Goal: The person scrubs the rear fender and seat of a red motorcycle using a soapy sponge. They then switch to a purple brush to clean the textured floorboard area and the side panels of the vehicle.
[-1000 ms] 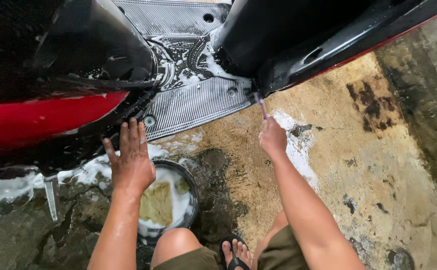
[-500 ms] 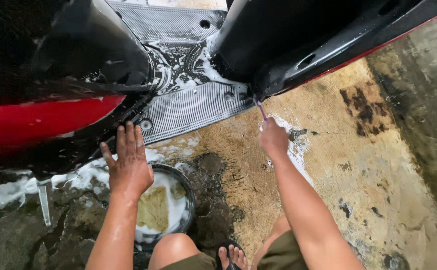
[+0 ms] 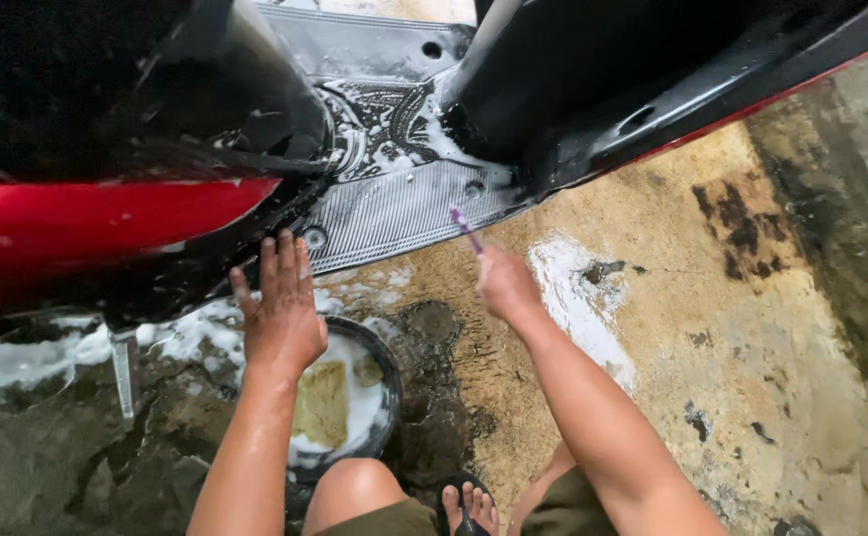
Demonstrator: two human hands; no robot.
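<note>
I am holding a thin purple-handled brush point(image 3: 466, 226) in my right hand point(image 3: 506, 286), my grip curling tight around its lower end while its head is pointing up at the edge of the grey ribbed plastic footboard point(image 3: 409, 208) of the scooter. The footboard is lying wet and streaked with white foam, with a swirl of suds around its patterned middle. My left hand point(image 3: 281, 308) is spreading flat, fingers wide apart and gripping nothing, pressing against the black lower edge just under the glossy red side panel point(image 3: 96, 223). Below that hand a round black bucket point(image 3: 392, 382) is sitting on the ground, holding soapy water and a yellow sponge point(image 3: 323, 405). The black glossy body panel point(image 3: 593, 89) is rising to the right of the footboard. Foam is pooling on the wet, stained concrete floor point(image 3: 751, 337) near my right wrist. My knee and my sandalled foot point(image 3: 468, 504) are showing at the bottom edge.
</note>
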